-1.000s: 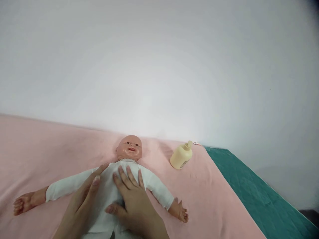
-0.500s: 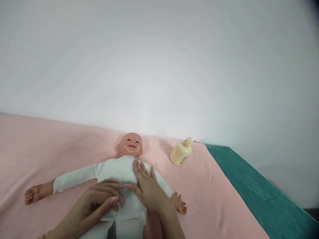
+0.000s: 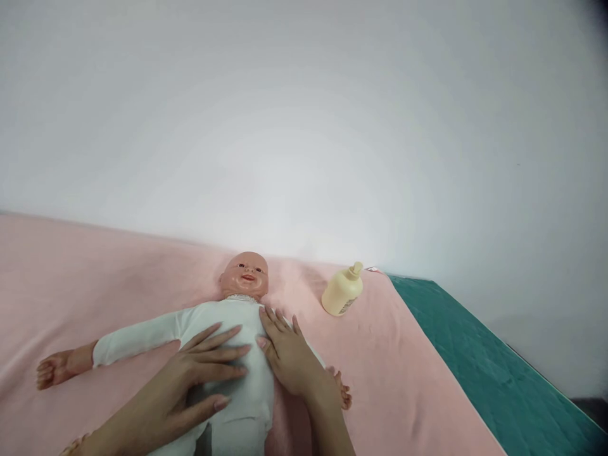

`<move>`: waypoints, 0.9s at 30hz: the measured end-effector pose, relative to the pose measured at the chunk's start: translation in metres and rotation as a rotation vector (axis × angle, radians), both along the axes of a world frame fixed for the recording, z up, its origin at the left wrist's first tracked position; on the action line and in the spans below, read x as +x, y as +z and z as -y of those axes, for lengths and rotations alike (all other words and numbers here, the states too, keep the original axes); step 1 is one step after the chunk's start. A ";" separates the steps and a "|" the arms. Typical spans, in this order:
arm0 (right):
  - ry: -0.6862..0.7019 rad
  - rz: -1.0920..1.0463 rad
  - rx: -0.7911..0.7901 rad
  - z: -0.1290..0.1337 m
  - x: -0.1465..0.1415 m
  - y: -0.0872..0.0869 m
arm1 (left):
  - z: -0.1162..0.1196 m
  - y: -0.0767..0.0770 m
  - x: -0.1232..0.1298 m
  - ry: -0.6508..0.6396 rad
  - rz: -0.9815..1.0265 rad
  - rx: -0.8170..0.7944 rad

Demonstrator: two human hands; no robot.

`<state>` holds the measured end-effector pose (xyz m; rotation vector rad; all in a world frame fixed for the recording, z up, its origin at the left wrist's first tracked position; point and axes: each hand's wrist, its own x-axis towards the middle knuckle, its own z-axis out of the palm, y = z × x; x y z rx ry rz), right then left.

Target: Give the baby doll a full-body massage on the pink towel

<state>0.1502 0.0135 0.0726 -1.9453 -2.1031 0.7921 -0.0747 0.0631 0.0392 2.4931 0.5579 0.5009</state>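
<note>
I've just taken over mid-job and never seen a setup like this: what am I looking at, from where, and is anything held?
There is no machine here, just a person's bare hands. The view comes from one camera worn on the head, looking forward and down. A doll in white clothes lies face up on a pink cloth. The left hand lies spread over its torso; the right hand rests on the chest's other side. Neither grips anything. A pale yellow pump bottle stands near the doll's head, with a green surface beyond the cloth's edge.
</note>
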 end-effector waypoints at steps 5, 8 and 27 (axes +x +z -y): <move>-0.013 -0.006 0.000 0.001 -0.002 0.001 | -0.018 -0.029 0.002 0.183 0.000 0.105; -0.014 -0.010 0.001 0.002 -0.002 0.002 | -0.024 -0.041 0.001 0.288 0.049 0.180; 0.432 -0.177 0.020 0.037 -0.031 0.026 | -0.047 -0.090 -0.015 0.642 -0.023 0.478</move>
